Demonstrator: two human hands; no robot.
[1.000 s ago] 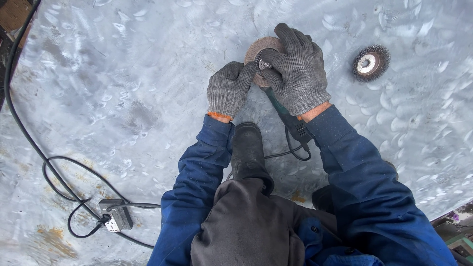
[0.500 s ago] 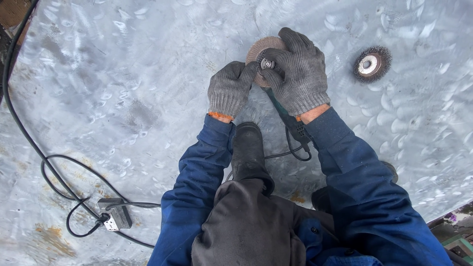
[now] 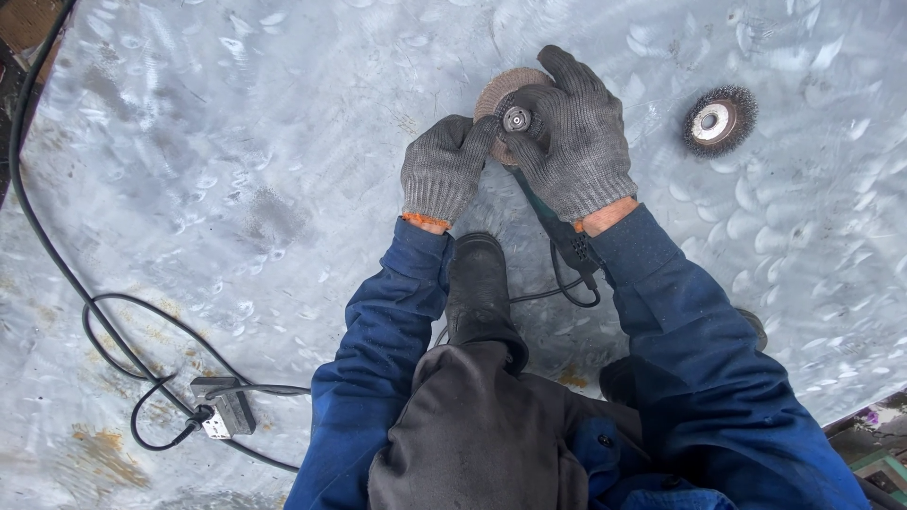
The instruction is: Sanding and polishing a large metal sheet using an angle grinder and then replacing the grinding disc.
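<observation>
Crouched over a ground steel plate (image 3: 236, 142), angle grinder (image 3: 557, 227) lying under the grip, boot (image 3: 482, 283) just behind it. Right hand (image 3: 576, 132) closed over the grinder head, fingers wrapped around the abrasive disc (image 3: 496, 90) and its centre nut (image 3: 516, 118); left hand (image 3: 442, 168) pinched shut at the disc's near edge. Tool likely heavy and rigid, disc thin, gritty and brittle: best held by the body, not the rim. Wire cup brush (image 3: 718, 120) well right of the grip. Barely changed from half a second ago.
</observation>
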